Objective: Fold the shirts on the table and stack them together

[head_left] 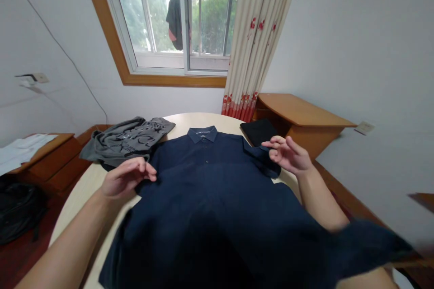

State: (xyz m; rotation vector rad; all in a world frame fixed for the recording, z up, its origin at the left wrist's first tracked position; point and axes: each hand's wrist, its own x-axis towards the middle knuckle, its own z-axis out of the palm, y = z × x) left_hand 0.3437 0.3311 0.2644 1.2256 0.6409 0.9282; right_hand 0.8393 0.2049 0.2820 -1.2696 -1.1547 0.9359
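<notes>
We note the navy shirt (210,189) spread face-up on the desk (77,194): soft, light, limp. Left hand (124,180) and right hand (288,153) hover half-open, empty; we judge the shoulder seams the best hold.

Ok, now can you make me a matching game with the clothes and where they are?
Things:
1. navy shirt
2. grey T-shirt
3. black cloth
4. white cloth

Places:
A. on the wooden cabinet at the far left
B. crumpled at the far left of the table
C. spread flat in the middle of the table, collar pointing away
D. folded at the far right of the table

Pairs: 1-C, 2-B, 3-D, 4-A
</notes>
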